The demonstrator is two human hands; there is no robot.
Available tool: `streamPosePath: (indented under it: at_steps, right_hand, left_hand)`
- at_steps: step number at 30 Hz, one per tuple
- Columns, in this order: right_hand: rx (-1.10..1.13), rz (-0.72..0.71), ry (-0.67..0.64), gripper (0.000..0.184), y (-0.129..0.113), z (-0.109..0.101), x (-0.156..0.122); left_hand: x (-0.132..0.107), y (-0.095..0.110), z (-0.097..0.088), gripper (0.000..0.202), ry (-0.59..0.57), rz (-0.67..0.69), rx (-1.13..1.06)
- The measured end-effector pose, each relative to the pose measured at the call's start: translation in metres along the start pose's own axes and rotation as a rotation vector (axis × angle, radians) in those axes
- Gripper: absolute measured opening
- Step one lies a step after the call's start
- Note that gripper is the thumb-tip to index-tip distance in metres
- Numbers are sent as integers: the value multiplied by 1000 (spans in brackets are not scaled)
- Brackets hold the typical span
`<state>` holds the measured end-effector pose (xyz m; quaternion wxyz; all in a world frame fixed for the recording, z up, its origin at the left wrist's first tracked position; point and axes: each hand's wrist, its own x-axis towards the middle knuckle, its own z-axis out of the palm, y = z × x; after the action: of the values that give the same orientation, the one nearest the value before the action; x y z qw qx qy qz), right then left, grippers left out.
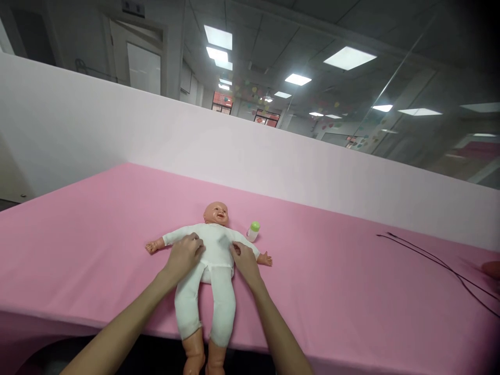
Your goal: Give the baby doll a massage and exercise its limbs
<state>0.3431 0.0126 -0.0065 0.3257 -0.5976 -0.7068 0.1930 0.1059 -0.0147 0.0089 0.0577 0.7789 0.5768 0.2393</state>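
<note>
A baby doll in a white one-piece suit lies on its back on a pink table, head away from me, feet hanging over the near edge. My left hand rests on the doll's left side at the waist, fingers curled onto the white cloth. My right hand presses on the other side of the torso, fingers bent against the suit. A small baby bottle with a green cap stands beside the doll's arm, just beyond my right hand.
A thin black cord lies across the table at the right. Someone's fingertip shows at the far right edge. A white partition wall runs along the table's back.
</note>
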Motion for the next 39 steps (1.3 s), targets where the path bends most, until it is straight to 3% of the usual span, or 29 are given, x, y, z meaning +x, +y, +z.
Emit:
streamPosePath:
  at_steps: [4,8,14,24,32,39]
  right_hand:
    - [-154,-94,68,32,1,2,-1]
    - [-169,-236,105,43,13,16,4]
    - [-205,-120,119,59,44,22,5]
    - [-498,-147,182,52,67,12,-2]
    - [-516,-196,195,56,78,15,-7]
    - [-271,-259,302,49,77,22,-11]
  left_hand:
    - [28,-16,18,27,110,-4,77]
    - [40,-26,38,40,95,7,58]
    - [29,-46,46,54,85,0,68]
    - [10,-86,40,60,120,-18,227]
    - [5,-88,42,60,180,-26,183]
    - [10,-71,31,50,266,5,-6]
